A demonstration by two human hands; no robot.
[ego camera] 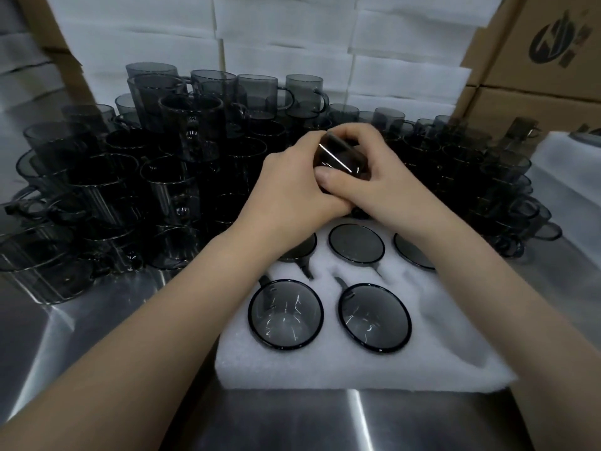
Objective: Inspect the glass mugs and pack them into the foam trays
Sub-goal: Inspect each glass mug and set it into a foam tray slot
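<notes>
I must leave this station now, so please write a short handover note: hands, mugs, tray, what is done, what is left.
Left hand and right hand: both grip the held mug over the far side of the foam tray.
Done: five packed mugs show in the tray, three far, two near; the right arm hides the near right corner.
Left: finish inspecting the held mug, seat it, then go through the loose mugs stacked on the steel table, left and behind.
</notes>
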